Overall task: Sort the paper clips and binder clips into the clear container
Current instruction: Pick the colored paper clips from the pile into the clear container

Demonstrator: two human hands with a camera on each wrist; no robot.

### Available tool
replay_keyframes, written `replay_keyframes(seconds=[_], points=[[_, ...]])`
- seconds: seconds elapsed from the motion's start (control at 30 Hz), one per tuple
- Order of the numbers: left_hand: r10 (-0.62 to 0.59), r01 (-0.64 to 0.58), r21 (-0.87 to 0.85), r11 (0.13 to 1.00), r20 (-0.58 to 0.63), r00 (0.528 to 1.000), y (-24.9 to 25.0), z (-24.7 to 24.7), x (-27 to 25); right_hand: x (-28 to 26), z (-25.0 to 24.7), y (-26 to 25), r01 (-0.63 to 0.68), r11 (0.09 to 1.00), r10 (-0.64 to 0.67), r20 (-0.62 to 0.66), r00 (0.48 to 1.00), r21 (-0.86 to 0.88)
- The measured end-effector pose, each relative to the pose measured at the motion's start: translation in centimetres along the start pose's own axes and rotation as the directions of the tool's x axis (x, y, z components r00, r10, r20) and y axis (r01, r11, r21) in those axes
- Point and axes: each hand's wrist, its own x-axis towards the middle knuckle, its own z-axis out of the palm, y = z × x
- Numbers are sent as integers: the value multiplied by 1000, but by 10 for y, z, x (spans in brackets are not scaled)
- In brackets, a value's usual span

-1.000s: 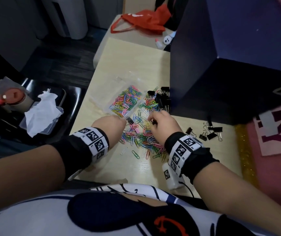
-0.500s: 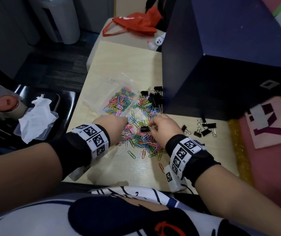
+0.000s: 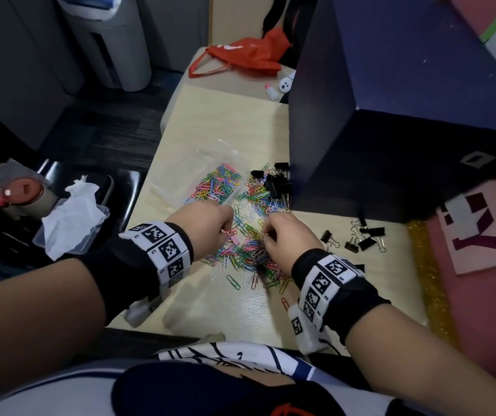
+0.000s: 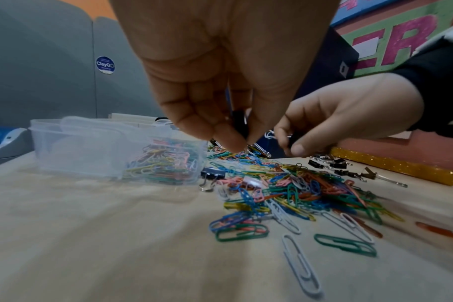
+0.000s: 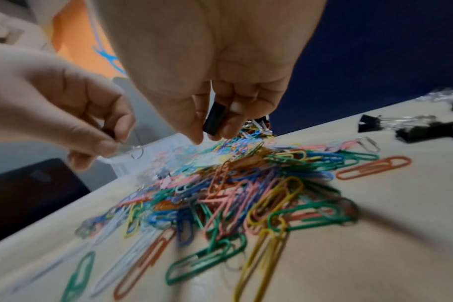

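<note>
A clear container point(image 3: 210, 163) on the pale table holds coloured paper clips point(image 3: 215, 187); it also shows in the left wrist view point(image 4: 85, 147). A loose pile of paper clips point(image 3: 249, 250) lies in front of it. My left hand point(image 3: 225, 232) hovers over the pile's left side and pinches a black binder clip point(image 4: 239, 122). My right hand point(image 3: 266, 235) is over the pile's middle, fingers curled round another black binder clip point(image 5: 215, 120). More binder clips point(image 3: 276, 181) are heaped behind the pile, and several point(image 3: 360, 238) lie to the right.
A large dark blue box point(image 3: 390, 130) stands close on the right, beside the clips. A red bag point(image 3: 240, 55) lies at the table's far end. Left of the table are a dark tray point(image 3: 120, 187), crumpled tissue point(image 3: 72, 211) and a tape roll point(image 3: 27, 193).
Both hands have stayed over the loose pile, shifting a little toward me. The right hand's fingers have closed round a black binder clip from the pile.
</note>
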Motion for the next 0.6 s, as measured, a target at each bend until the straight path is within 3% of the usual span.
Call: replay_keyframes(seconds=[0.2,0.43,0.53,0.6], points=[[66,-66,5,998,87,994,34,0,23,-17,-14,37,-241,969,245,-80,966,57],[263,-260,-136,956,8,965,93,3,58,-34,-37,75,-485,870,493,-208,845,90],[270,-260,-169,951,38,962,101,2,63,-41,-39,80,-545,837,543,-199,816,48],[225,-218,-138,966,35,974,94,2,63,-42,-35,79,-517,855,512,-205,834,36]])
